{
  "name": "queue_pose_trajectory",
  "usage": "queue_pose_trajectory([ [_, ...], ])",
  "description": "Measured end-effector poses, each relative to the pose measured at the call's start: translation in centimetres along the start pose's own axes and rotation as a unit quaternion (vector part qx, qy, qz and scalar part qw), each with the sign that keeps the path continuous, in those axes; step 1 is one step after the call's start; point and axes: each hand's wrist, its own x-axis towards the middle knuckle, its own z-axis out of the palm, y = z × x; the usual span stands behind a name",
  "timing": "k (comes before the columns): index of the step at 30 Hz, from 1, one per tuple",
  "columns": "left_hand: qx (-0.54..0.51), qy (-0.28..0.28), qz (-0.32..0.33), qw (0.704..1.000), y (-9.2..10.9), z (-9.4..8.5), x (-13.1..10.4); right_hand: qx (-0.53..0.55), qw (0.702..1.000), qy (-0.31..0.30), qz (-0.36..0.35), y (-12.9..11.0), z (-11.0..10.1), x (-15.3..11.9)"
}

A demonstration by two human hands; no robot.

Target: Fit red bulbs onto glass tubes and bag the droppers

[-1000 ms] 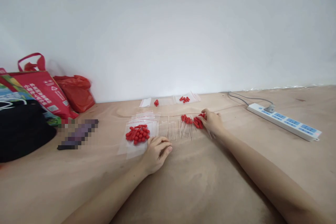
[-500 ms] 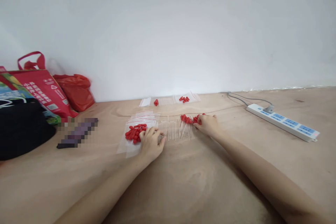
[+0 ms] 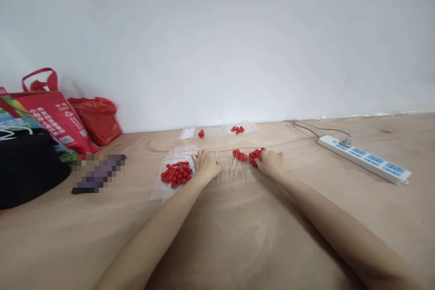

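Note:
My left hand point(image 3: 205, 165) reaches over the left end of a row of thin clear tubes point(image 3: 223, 170), its bent fingers apart and their tips partly hidden. Beside it, red rubber bulbs point(image 3: 176, 174) are heaped on clear zip bags point(image 3: 168, 192). My right hand point(image 3: 272, 163) is at a second small heap of red bulbs point(image 3: 255, 156), fingers curled closed on a bulb there. Between the hands, several more red bulbs point(image 3: 240, 155) sit at the far ends of tubes.
Farther back near the wall are more red bulbs point(image 3: 237, 129), tubes and small bags point(image 3: 187, 133). A power strip point(image 3: 365, 158) with a plugged-in cable lies at right. Red bags point(image 3: 98, 120), a black hat point(image 3: 30, 167) and a dark pixelated object point(image 3: 100, 174) are at left.
My left hand has moved forward and to the right, off the left heap of bulbs and over the tubes. The right hand stays at its heap, nearly unmoved.

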Motion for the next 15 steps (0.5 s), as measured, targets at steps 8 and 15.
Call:
queue_pose_trajectory([
  [8, 0.011, -0.028, -0.031, 0.999, 1.0, -0.1, 0.1, 0.004, 1.0, 0.007, 0.011, 0.0, 0.0, 0.0],
  [15, -0.034, -0.028, 0.007, 0.999, 0.8, -1.5, -0.5, 0.131, 0.984, 0.099, -0.065, -0.7, 0.1, -0.4],
])
